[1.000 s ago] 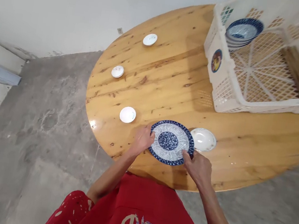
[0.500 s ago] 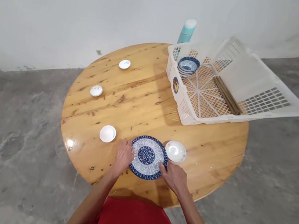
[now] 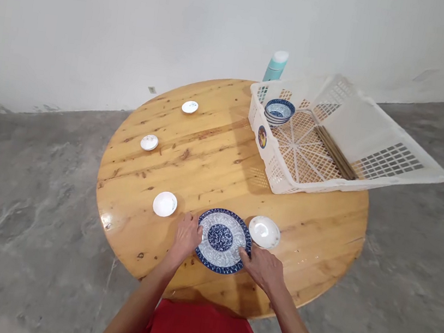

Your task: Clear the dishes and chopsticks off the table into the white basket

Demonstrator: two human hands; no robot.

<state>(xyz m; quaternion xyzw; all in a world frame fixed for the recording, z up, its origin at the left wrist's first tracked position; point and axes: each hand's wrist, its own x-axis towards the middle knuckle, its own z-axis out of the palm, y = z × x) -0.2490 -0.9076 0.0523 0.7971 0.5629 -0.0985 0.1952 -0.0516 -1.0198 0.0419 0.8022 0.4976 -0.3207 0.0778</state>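
- Just ahead of the red-clad person, a round blue-and-white patterned plate (image 3: 220,238) is lying between both hands, having no long axis to line up; whether it is resting on the wooden bench (image 3: 214,160) or hovering, I can't tell.
- The left hand (image 3: 187,235) is pinching its left rim, thumb on top; the right hand (image 3: 263,268) is likewise closing on the lower right rim.
- A white oval-looking dish (image 3: 264,231) is sitting just beyond the right hand, the nearer one, beside the plate's right edge.
- A small white saucer (image 3: 165,203) is sitting forward-left of the left hand.
- Farther off, a white plastic crate (image 3: 278,177) is holding stacked bowls (image 3: 279,108).
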